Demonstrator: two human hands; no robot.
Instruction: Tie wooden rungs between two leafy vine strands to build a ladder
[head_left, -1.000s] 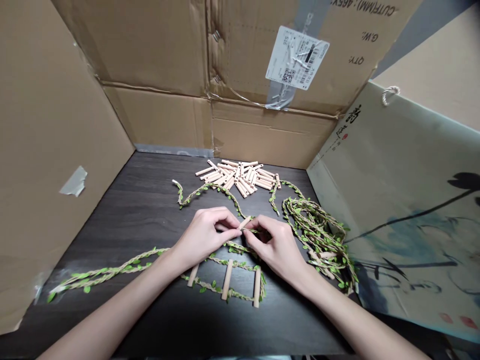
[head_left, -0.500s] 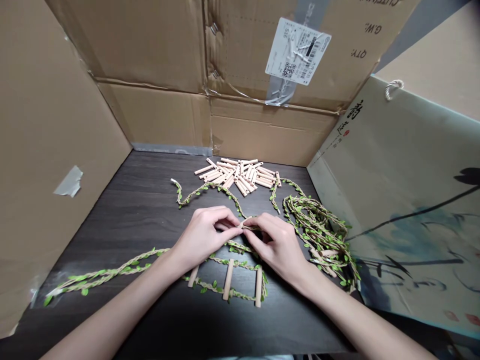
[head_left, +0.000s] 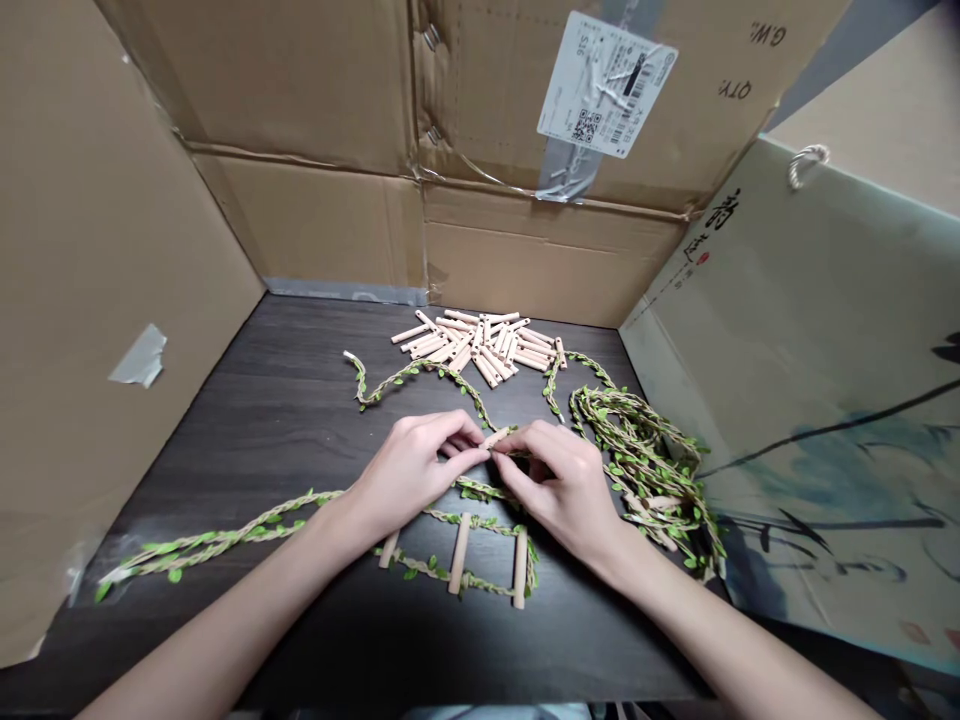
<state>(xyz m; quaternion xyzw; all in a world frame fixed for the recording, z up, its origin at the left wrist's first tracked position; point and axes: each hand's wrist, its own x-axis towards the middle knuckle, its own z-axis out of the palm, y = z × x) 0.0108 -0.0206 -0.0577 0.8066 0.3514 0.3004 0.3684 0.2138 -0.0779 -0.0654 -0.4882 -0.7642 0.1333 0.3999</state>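
Note:
Both my hands meet at the middle of the dark wooden tabletop (head_left: 247, 450). My left hand (head_left: 412, 470) pinches a short pale wooden peg (head_left: 496, 437) at its lower end. My right hand (head_left: 559, 492) has its fingertips on a strand of leaf-covered jute twine (head_left: 510, 453) beside that peg. Just below my wrists lies a finished stretch of twine ladder (head_left: 457, 560) with several wooden rungs. Its rungs sit nearest my right hand. A pile of loose wooden pegs (head_left: 480, 343) lies beyond my hands, and a tangled coil of the twine (head_left: 637, 465) lies to the right.
Cardboard panels (head_left: 300, 220) wall the back and left of the table, with a paper label (head_left: 606, 85) taped on. A painted paper bag (head_left: 825, 400) with a rope handle stands at the right. A loose twine end (head_left: 202, 545) runs out to the left.
The view has tilted slightly, shifting the scene upward. My hands stay together at the peg, with only small finger movement on the twine.

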